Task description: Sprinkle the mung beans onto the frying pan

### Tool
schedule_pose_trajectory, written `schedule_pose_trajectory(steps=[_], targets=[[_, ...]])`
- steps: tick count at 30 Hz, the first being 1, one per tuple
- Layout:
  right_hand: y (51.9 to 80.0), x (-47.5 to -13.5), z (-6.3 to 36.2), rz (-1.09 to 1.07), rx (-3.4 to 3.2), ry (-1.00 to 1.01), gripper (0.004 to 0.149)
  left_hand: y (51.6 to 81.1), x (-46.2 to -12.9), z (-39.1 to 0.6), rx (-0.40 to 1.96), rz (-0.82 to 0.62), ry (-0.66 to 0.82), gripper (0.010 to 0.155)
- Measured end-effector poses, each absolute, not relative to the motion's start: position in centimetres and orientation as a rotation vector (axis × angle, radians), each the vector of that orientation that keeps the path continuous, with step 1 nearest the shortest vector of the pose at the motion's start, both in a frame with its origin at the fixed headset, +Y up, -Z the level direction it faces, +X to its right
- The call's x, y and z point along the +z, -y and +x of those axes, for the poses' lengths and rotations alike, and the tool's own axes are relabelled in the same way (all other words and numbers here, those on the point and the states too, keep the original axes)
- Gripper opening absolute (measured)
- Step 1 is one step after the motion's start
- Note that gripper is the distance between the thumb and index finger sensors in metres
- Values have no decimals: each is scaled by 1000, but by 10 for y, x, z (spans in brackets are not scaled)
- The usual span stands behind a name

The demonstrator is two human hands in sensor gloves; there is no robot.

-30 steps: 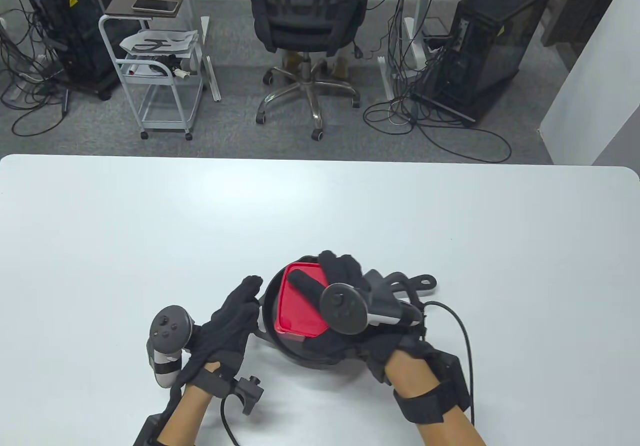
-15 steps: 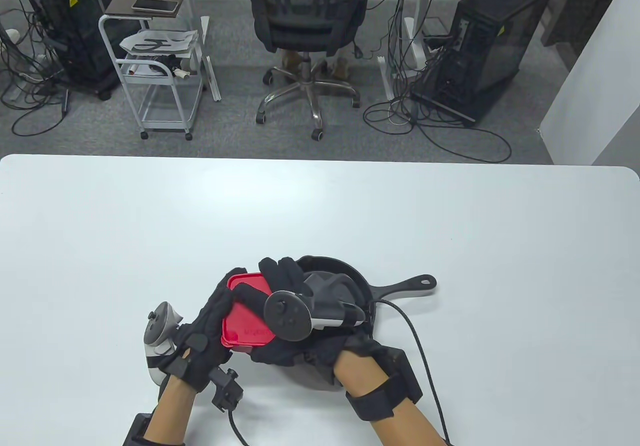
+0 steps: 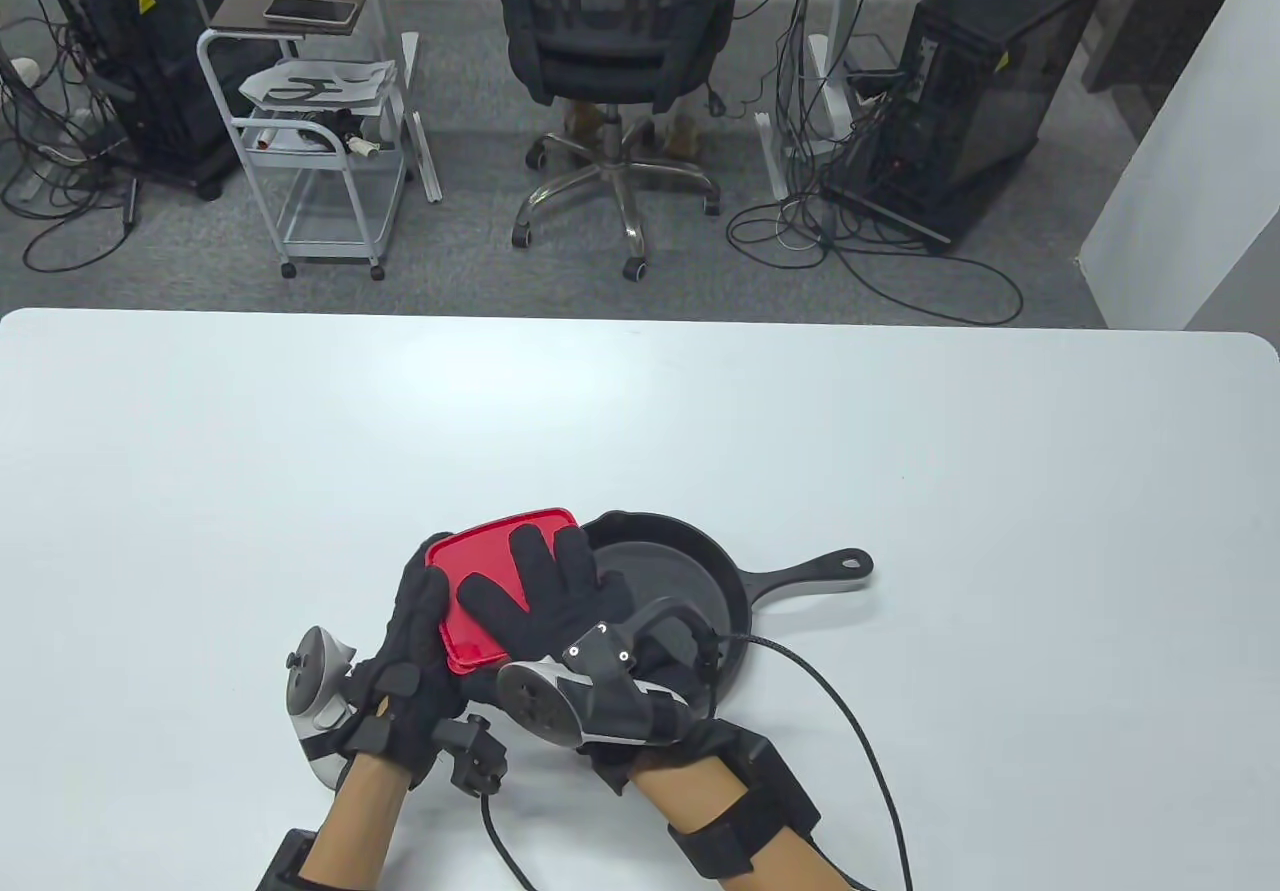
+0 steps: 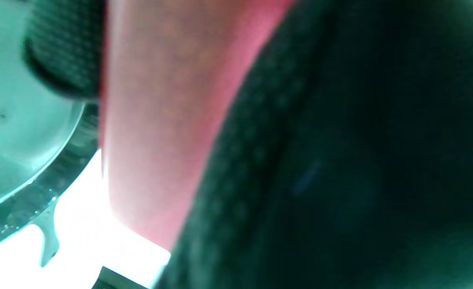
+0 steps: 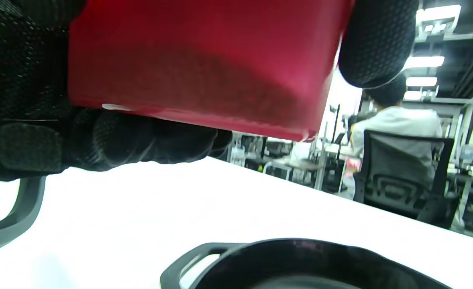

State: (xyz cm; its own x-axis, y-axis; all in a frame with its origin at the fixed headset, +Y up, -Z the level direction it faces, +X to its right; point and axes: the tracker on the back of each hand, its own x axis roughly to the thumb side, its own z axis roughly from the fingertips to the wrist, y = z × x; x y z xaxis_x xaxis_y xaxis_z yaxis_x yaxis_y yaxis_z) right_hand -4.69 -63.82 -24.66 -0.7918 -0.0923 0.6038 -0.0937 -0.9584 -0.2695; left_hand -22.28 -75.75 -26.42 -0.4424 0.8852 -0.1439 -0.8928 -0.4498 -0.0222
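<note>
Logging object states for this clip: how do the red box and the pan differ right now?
The box is red and squarish; the pan is black and round with a long handle. The box is held off the table by the left hand and right hand; the pan rests untouched on the table. No beans show in either.

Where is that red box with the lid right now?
In the table view, the red lidded plastic box is held by both gloved hands just left of the black cast-iron frying pan, near the table's front edge.

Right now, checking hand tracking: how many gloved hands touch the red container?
2. The left hand grips the red container at its left edge; the right hand lies spread across its top.
</note>
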Motion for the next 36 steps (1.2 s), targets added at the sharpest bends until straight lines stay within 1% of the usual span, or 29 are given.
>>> schedule_pose_trajectory(steps=[3,8,10,12,14,16,19,25,31,33,35,36], targets=[[642,-244,-47,1020,2916,583,71,758,-263,-219,2062,-202,-59,74],[649,-242,-46,1007,2872,645,70,760,-261,-213,2100,-223,-55,74],[650,-242,-45,994,2863,608,69,761,-260,-212,2096,-219,-61,73],[651,-241,-46,995,2844,624,69,760,-260,-211,2111,-212,-46,73],[651,-241,-45,977,2821,591,68,760,-259,-211,2100,-206,-61,73],[652,-241,-46,987,2814,630,68,761,-259,-211,2104,-203,-58,73],[656,-240,-45,960,2795,596,67,763,-258,-211,2103,-203,-68,73],[662,-241,-42,945,2790,628,67,766,-257,-208,2086,-224,-77,73],[663,-240,-40,944,2775,668,67,765,-256,-206,2093,-209,-75,73],[663,-242,-40,905,2722,624,65,765,-255,-205,2108,-199,-74,72],[663,-242,-42,920,2737,628,65,765,-257,-208,2106,-184,-73,72],[661,-244,-42,915,2739,579,66,766,-257,-209,2084,-192,-71,73]])
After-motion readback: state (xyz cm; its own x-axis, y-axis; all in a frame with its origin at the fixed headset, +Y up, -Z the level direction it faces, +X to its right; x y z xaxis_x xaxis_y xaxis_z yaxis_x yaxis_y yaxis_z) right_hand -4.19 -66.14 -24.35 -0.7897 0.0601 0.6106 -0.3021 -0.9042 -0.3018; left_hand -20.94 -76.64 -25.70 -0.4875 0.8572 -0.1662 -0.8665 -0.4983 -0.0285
